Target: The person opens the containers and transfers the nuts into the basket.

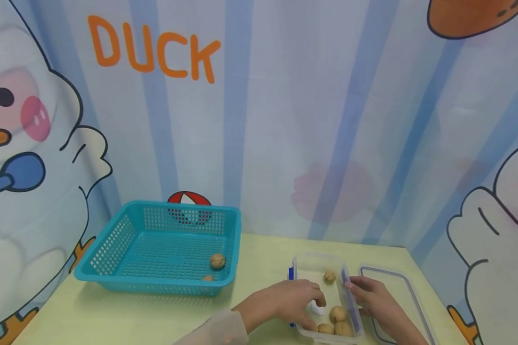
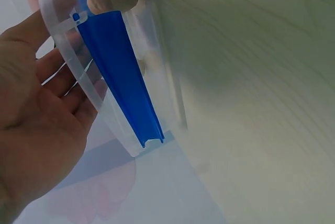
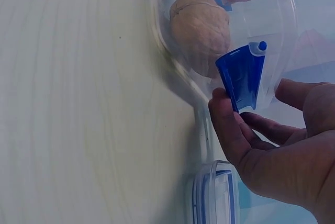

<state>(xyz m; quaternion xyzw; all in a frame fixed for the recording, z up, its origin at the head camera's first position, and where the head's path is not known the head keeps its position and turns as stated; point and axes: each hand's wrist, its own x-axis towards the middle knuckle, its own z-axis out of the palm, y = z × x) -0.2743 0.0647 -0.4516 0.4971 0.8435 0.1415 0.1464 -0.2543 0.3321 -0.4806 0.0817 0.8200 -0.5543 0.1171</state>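
The clear box (image 1: pixel 318 258) stands toward the right end of the pale worktop (image 1: pixel 263 261), near its front edge. The head view looks down into it: four walnuts (image 1: pixel 338 314) show, one near the back wall and three bunched by the front right corner.

The left hand (image 1: pixel 291 299) reaches over the box's left wall, fingers loosely curled inside, with nothing seen in its grasp. The left wrist view adds the palm outside the wall, fingers showing through the plastic, and the long blue left latch (image 2: pixel 120 75), which the head view gives only as scraps. Whether the thumb touches the nearest walnut I cannot tell.

The right hand (image 1: pixel 377 297), half curled, holds the box's right side. Its wrist view shows what the head view does not: the thumb at the lower end of the blue right latch (image 3: pixel 242 77), a fingertip by the rim, and two walnuts against the wall, close up.

The lid (image 1: pixel 403 292) lies flat along the worktop's right edge; the right wrist view catches it end-on.

Only the head view shows the teal basket (image 1: pixel 155 283) at the worktop's back left, with two walnuts near its front right corner.
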